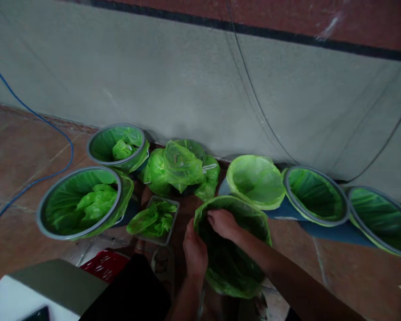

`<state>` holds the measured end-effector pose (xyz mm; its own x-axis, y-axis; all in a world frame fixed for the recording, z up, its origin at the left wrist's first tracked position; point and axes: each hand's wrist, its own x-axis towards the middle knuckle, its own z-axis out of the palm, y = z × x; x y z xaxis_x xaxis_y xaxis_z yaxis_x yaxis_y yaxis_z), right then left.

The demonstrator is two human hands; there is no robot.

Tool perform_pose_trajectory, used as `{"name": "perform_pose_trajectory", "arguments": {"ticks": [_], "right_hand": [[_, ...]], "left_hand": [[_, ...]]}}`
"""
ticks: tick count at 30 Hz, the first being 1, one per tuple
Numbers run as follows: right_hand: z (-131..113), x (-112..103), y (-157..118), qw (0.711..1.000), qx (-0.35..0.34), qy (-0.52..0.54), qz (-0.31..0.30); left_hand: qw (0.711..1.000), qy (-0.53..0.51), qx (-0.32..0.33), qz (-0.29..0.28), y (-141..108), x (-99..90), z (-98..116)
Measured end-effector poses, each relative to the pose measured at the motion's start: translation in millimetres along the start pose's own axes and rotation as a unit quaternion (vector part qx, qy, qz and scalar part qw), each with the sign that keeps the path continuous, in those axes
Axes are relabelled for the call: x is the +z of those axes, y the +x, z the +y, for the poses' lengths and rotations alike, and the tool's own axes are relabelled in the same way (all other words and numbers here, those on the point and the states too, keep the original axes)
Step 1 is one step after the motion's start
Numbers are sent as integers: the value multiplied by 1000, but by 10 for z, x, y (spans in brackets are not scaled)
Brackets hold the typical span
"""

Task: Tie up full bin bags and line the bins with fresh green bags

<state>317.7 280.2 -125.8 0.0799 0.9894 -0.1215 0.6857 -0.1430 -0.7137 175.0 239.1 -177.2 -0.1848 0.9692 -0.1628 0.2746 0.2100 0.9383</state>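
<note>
A bin lined with a green trash bag (235, 285) stands directly in front of me, the bag folded out over its rim. My left hand (195, 252) is at the bin's left side, fingers closed on the bag's edge. Inside the mouth, my right hand (223, 224) is curled against the liner near that same left edge, pinching the plastic. Its fingertips are partly hidden. Just left of the bin, a clear plastic tray (169, 238) holds a crumpled green bag (155, 218).
Lined bins stand at left (42, 214) and back left (90, 149). Stuffed green bags (182, 165) sit by the wall (187, 80). More lined bins (255, 178) line the right side. A blue cable (48, 122) crosses the floor; a white-topped box (30, 296) is near left.
</note>
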Motion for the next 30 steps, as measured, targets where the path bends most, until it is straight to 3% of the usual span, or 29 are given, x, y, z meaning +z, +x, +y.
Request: {"name": "perform_pose_trajectory", "arguments": {"ticks": [1, 3, 5, 8, 11, 16, 22, 28, 30], "right_hand": [[31, -41, 164, 1000, -16, -23, -10], [127, -168, 475, 990, -69, -112, 51], [263, -305, 721, 985, -51, -136, 90], [495, -405, 909, 995, 6, -96, -4], [692, -375, 892, 996, -2, -17, -83], [849, -346, 732, 994, -60, 33, -89], [873, -359, 714, 978, -156, -112, -81], [784, -504, 636, 946, -81, -269, -161], [635, -576, 600, 945, -82, -279, -148]], "left_hand": [[1000, -2, -1, 0, 3, 2, 0], [1000, 7, -2, 0, 7, 3, -1], [1000, 22, -5, 7, 10, 0, -1], [1000, 23, -6, 10, 11, -4, 12], [1000, 17, 1, 6, 12, -5, 29], [1000, 22, 6, 6, 15, -10, 24], [1000, 22, 1, -3, 8, -17, 37], [1000, 30, 2, 4, 0, -16, 50], [1000, 26, 0, 0, 2, -15, 62]]}}
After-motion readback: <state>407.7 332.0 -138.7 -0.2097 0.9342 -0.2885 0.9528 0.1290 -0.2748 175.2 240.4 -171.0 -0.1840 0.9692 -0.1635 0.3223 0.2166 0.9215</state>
